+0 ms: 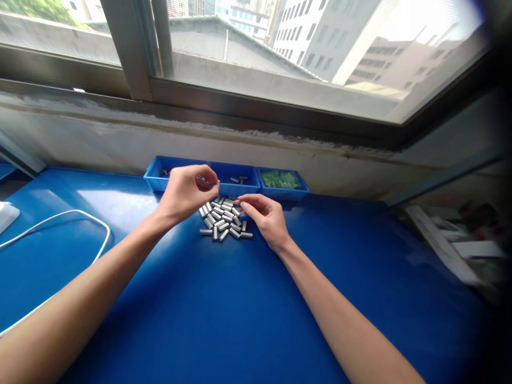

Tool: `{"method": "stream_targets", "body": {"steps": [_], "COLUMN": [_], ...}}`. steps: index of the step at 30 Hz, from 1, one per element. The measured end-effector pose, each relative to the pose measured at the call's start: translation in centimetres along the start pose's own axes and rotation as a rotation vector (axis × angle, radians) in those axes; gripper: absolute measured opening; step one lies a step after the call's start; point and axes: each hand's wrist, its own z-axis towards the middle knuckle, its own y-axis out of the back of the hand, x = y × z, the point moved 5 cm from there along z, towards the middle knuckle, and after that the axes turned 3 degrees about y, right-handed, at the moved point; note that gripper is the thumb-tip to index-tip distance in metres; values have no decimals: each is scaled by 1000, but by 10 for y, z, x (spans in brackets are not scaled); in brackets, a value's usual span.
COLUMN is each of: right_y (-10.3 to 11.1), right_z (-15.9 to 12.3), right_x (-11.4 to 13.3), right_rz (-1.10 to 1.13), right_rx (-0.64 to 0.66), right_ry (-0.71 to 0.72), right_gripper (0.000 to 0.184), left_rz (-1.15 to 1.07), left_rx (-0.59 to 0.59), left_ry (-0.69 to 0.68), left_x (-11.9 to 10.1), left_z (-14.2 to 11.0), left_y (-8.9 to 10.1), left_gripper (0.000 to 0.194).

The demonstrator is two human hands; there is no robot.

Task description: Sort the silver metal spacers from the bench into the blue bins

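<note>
Seemed to be handling metal pegs [228, 214], heaped towards twelve o'clock on the surface [232, 304]; bent left hand [184, 189] at ten o'clock of them and right hand [270, 216] at three, fingertips close together, could not tell whether gripping anything; probably needed a fine pinch next

Three bins [245, 189], one cable [76, 211], over twenty metal pieces [223, 226].

No readable text, label, brand, number or sign anywhere in view.
</note>
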Motion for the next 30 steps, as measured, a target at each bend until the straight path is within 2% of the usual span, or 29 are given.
{"method": "stream_targets", "body": {"steps": [3, 6, 8, 12, 14, 16, 19, 22, 25, 28, 30], "right_y": [6, 6, 7, 12, 14, 16, 17, 16, 15, 16, 18], "right_z": [0, -1, -1, -6, -10, -12, -11, -7, -6, -6, -4], "right_x": [6, 11, 14, 19, 21, 21, 17, 11, 5, 2, 1], "right_rz": [-373, -548, -585, -614, -599, -565, -544, -592, -645, -640, -559], "right_rx": [-10, 73, 147, 348, 458, 511, 486, 390, 313, 267, 208], "right_ry": [122, 205, 205, 137, 106, 84, 104, 187, 277, 330, 315], "right_gripper": [15, 15, 19, 50, 51, 40, 19, 6, 9, 17, 17], "left_rz": [197, 267, 311, 353, 377, 414, 399, 385, 406, 430, 454], "left_rx": [-170, -156, -59, 304, 416, 435, 295, 337, 399, 405, 385], "left_ry": [54, 38, -11, -112, -136, -188, -343, -454, -443, -381, -355], "left_x": [18, 30, 33, 32, 30, 27, 17, 14, 21, 29, 32], "left_z": [5, 6, 6, -1, -8, -14, -25, -37, -43, -41, -38], "left_y": [25, 36, 32, 6, -6, -16, -21, -31, -40, -45, -47], "left_gripper": [13, 19, 18, 19, 22, 25, 30, 55, 80, 88, 89]}}
